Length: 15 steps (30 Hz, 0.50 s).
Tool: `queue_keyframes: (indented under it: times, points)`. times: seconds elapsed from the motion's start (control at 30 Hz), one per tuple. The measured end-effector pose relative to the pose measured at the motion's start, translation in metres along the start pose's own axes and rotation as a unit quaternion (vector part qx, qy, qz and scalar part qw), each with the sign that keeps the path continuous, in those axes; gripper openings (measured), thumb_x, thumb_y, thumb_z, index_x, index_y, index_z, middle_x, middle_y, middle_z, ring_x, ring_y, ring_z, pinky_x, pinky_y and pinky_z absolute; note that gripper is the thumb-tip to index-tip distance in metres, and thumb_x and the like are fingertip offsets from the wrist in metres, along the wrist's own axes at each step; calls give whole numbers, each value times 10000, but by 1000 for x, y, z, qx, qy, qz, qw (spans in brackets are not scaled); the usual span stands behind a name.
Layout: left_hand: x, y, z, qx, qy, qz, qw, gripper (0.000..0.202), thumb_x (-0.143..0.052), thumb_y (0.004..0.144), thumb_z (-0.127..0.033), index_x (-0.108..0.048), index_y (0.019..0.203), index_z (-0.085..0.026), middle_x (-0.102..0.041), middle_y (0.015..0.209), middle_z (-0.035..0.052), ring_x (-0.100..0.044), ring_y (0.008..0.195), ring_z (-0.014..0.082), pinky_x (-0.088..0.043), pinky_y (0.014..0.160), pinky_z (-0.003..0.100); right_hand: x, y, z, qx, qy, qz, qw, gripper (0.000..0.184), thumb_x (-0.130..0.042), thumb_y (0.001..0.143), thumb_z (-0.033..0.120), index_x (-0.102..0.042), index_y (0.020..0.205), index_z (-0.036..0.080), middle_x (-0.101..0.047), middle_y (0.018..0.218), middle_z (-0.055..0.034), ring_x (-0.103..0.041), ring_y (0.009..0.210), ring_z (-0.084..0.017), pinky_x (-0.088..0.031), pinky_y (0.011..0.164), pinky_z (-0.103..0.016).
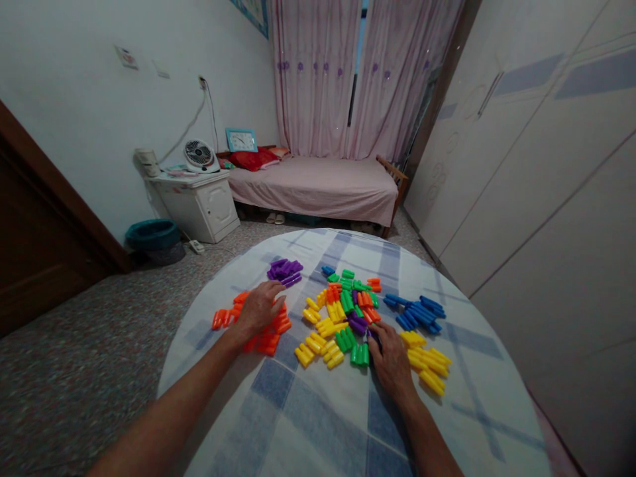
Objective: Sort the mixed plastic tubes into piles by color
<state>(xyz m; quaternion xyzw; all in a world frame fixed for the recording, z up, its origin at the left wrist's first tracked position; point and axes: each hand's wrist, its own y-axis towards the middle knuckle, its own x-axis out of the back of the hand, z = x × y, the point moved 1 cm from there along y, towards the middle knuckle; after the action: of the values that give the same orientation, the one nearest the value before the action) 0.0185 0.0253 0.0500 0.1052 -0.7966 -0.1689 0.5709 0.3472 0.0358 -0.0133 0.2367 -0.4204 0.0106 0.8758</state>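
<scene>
My left hand (258,309) reaches over a pile of orange plastic pieces (268,343), its fingertips near a purple pile (284,270). Its fingers are stretched out with the thumb apart, and nothing shows in them. At the right edge of a mixed heap, my right hand (390,354) has thumb and forefinger closed around a purple plastic piece (370,335), mostly covered by the fingers. The heap holds yellow pieces (325,327), green pieces (346,339), orange pieces (366,306) and another purple piece (356,323). The pieces look like short joined tubes.
Right of the heap lie a blue pile (418,314) and a yellow pile (430,363). All rest on a round table with a checked cloth (318,424). Beyond stand a bed (318,182), a white cabinet (213,209) with a fan (199,156), a bin (155,240) and a wardrobe (536,165).
</scene>
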Motion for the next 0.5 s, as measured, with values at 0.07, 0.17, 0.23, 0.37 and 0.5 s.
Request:
queue_keyframes:
  times: [0.07, 0.17, 0.23, 0.37, 0.5]
  points:
    - [-11, 15, -17, -23, -60, -4, 998, 277, -456, 863, -299, -622, 1056, -190, -630, 1128, 83, -556, 1085, 198, -424, 980, 346, 0, 0, 1, -1, 2, -2, 1000, 283, -431, 877, 299, -617, 1054, 182, -585, 1139, -106, -531, 1065, -240, -411, 949, -439]
    - [-30, 40, -44, -39, -91, 12, 995, 258, -493, 849, -295, -622, 1054, -204, -626, 1124, 71, -545, 1098, 194, -405, 997, 346, 1, 0, 2, -6, 3, -6, 1000, 283, -432, 873, 298, -620, 1052, 186, -588, 1139, -105, -534, 1065, -243, -414, 945, -443]
    - [-42, 55, -58, -29, -89, 41, 995, 264, -520, 834, -305, -622, 1056, -205, -615, 1137, 72, -539, 1096, 200, -399, 991, 345, 1, 0, 2, -8, 2, -7, 1000, 280, -434, 871, 294, -621, 1048, 183, -588, 1139, -108, -531, 1072, -247, -410, 952, -448]
    - [-64, 70, -75, 36, -81, 83, 993, 249, -587, 781, -305, -638, 992, -183, -614, 1108, 92, -557, 1048, 228, -427, 913, 341, 3, -1, 4, -2, 6, -7, 1000, 276, -440, 875, 285, -614, 1060, 177, -584, 1142, -114, -527, 1082, -243, -404, 963, -441]
    - [-78, 70, -79, 87, -83, 84, 989, 218, -595, 771, -312, -628, 943, -182, -642, 1007, 81, -584, 956, 221, -451, 809, 318, 4, -1, 6, 4, 11, -13, 1000, 270, -440, 874, 280, -619, 1053, 185, -594, 1125, -109, -536, 1065, -238, -414, 944, -437]
